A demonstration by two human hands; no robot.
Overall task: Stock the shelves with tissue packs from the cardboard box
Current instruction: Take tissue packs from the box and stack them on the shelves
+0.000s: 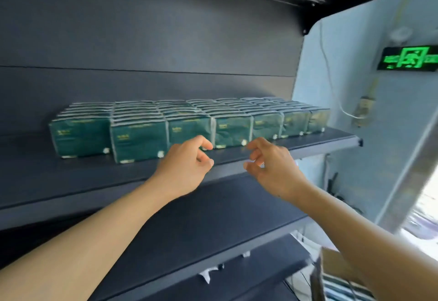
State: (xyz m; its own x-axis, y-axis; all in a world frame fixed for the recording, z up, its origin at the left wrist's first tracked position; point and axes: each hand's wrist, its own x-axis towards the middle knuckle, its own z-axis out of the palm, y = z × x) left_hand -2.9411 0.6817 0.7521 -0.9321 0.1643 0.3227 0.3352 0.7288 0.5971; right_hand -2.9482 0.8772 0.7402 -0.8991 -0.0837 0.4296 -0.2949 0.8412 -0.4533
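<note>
Several rows of dark green tissue packs (139,139) stand upright on the upper dark shelf (320,143), filling it from the left-middle to the right end. My left hand (187,165) hovers just in front of the packs near the shelf's front edge, fingers loosely curled, holding nothing. My right hand (272,165) hangs a little to its right, apart from the packs, fingers also loosely curled and empty. The cardboard box (336,265) shows partly at the lower right, behind my right forearm.
Below the stocked shelf are two more dark shelves (225,217), the lowest with white tags on its edge. A dark back panel rises behind the packs. To the right are a pale wall, a lit green exit sign (410,59) and hanging cables.
</note>
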